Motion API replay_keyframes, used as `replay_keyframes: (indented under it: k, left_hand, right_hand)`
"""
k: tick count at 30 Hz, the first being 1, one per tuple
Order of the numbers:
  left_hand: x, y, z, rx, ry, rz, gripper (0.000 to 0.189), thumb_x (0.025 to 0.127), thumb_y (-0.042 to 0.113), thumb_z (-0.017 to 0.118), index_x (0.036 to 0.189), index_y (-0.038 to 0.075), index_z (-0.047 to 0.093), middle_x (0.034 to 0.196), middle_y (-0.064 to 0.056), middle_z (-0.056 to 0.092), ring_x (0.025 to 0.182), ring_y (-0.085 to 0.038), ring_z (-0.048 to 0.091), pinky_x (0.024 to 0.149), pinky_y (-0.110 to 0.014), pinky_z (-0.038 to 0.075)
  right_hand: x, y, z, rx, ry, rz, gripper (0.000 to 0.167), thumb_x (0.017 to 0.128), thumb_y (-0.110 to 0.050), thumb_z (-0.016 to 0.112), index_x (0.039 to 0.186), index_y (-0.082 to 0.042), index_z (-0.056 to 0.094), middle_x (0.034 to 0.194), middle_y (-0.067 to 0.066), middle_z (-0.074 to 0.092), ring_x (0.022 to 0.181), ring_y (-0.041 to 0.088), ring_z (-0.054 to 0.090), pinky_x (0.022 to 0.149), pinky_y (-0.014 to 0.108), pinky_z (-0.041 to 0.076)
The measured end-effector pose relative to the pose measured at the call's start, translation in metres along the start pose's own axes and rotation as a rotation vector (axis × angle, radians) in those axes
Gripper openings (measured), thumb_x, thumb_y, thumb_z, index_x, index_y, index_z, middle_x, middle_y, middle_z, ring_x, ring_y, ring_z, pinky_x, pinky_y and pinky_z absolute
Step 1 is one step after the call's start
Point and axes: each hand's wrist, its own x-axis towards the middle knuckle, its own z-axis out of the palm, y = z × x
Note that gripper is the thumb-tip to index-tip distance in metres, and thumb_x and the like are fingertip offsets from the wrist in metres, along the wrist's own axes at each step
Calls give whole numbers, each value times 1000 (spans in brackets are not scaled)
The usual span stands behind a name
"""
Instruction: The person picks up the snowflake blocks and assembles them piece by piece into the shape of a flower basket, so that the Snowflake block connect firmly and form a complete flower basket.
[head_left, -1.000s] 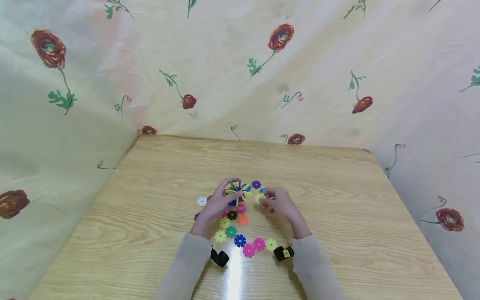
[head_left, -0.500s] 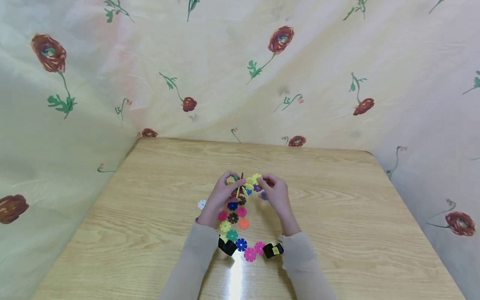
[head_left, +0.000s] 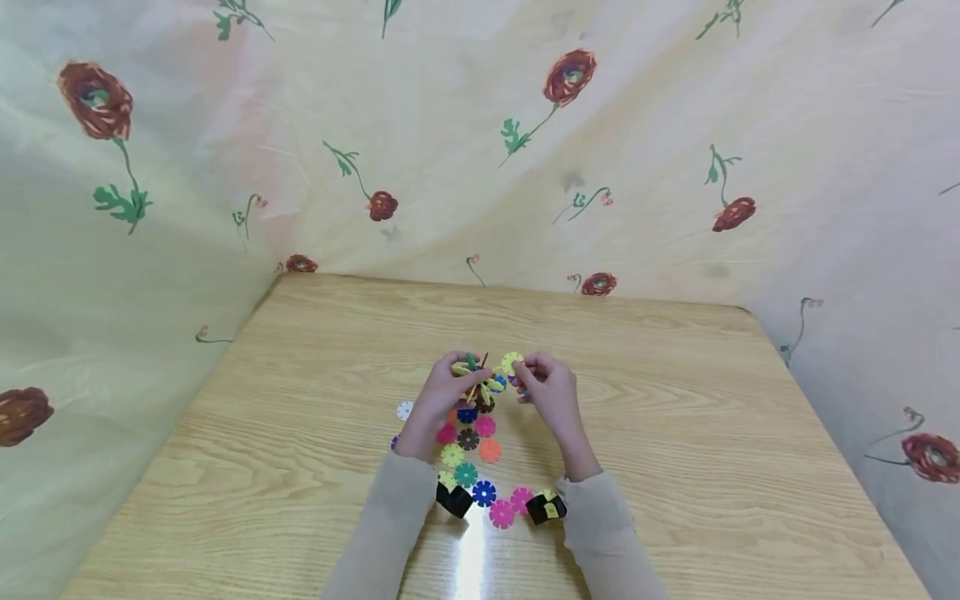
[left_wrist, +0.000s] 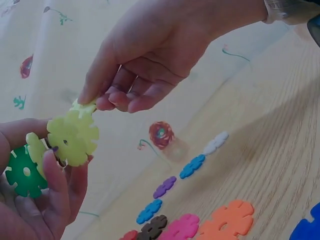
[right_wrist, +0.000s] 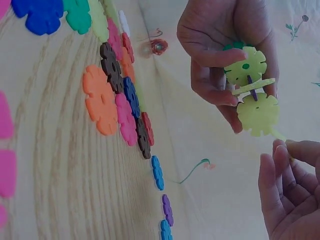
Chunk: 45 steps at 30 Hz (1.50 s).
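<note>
My left hand (head_left: 438, 400) grips a cluster of interlocked notched plastic discs (right_wrist: 257, 112), mostly yellow with a green disc (left_wrist: 26, 172) and a small purple one among them. The thumb lies across the front of the cluster. Beside it, my right hand (head_left: 553, 398) pinches one yellow disc (head_left: 512, 363) between thumb and fingertips. In both wrist views this disc (right_wrist: 279, 135) meets the edge of the cluster's outer yellow disc; whether it is slotted in, I cannot tell. The cluster's inner side is hidden by the left hand's fingers.
Several loose discs lie on the wooden table (head_left: 300, 400) below the hands, among them an orange disc (head_left: 491, 451), a dark blue disc (head_left: 484, 493), a pink disc (head_left: 502, 514) and a white disc (head_left: 405, 409). A flowered cloth (head_left: 450, 125) hangs behind the table.
My right hand has picked up a yellow disc from the right side and brought it left and up against the cluster. The left hand has stayed nearly in place, tilting the cluster slightly.
</note>
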Motion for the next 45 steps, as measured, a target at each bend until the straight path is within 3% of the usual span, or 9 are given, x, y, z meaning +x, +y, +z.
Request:
replay_keyframes:
  k: [5, 9, 12, 25, 30, 33, 37, 41, 45]
  left_hand:
    - [2, 0, 0, -71, 7, -55, 30, 86, 14, 73, 110, -1, 61, 109, -8, 60, 91, -16, 60, 67, -22, 57]
    - [4, -2, 0, -144, 23, -101, 20, 85, 10, 73, 101, 1, 66, 102, -6, 64, 85, -13, 62, 64, -19, 56]
    - [4, -4, 1, -182, 19, -119, 22, 85, 10, 73, 104, 0, 67, 102, -7, 66, 84, -14, 63, 64, -19, 57]
    - [4, -7, 6, -121, 7, -88, 15, 86, 10, 73, 92, -2, 66, 94, -6, 63, 71, -8, 60, 73, -28, 60]
    - [5, -4, 2, -134, -23, -77, 20, 87, 11, 71, 102, -2, 67, 100, -6, 64, 82, -11, 62, 71, -23, 58]
    - [7, -4, -4, -161, -45, -78, 26, 89, 11, 69, 111, -2, 65, 106, -7, 66, 89, -13, 64, 69, -20, 57]
    - [9, -6, -11, -210, -36, -67, 30, 90, 10, 67, 118, 0, 64, 105, -8, 69, 86, -13, 65, 63, -19, 54]
    - [9, -6, -16, -208, -46, -44, 34, 92, 11, 65, 125, 4, 60, 97, -5, 71, 77, -12, 65, 59, -19, 49]
    - [7, -5, -17, -213, -75, -43, 39, 93, 12, 64, 131, 8, 56, 92, 0, 73, 71, -10, 65, 58, -19, 48]
  right_hand:
    - [-2, -1, 0, -30, -22, -23, 20, 94, -16, 63, 92, 3, 66, 84, 22, 69, 63, 14, 63, 56, 26, 58]
    - [-3, -2, 1, -66, -47, -55, 20, 95, -17, 63, 90, 2, 67, 78, 16, 67, 64, 17, 64, 56, 26, 58]
    - [-4, -2, 2, -84, -56, -57, 19, 95, -17, 62, 87, 0, 67, 75, 13, 66, 65, 19, 64, 56, 27, 58]
    - [-4, -3, 1, -101, -123, 26, 18, 96, -12, 61, 87, 2, 66, 72, 11, 65, 59, 11, 61, 61, 33, 61]
    - [-2, -4, -6, -129, -229, 3, 18, 95, -16, 62, 90, 1, 65, 83, 19, 69, 74, 28, 66, 58, 31, 60]
    - [-3, 0, -7, -227, -373, -4, 16, 92, -12, 65, 101, 2, 64, 87, 19, 67, 75, 32, 65, 57, 31, 59]
    - [-6, 11, 4, -492, -537, -57, 32, 87, -13, 71, 115, -1, 62, 82, 8, 65, 66, 17, 59, 57, 25, 53]
    - [-8, 16, 21, -703, -533, -169, 29, 83, -17, 76, 107, -4, 66, 80, 3, 64, 69, 12, 54, 63, 25, 48]
    - [-10, 16, 27, -772, -505, -172, 16, 82, -15, 77, 90, -6, 65, 81, 3, 62, 71, 14, 53, 65, 27, 49]
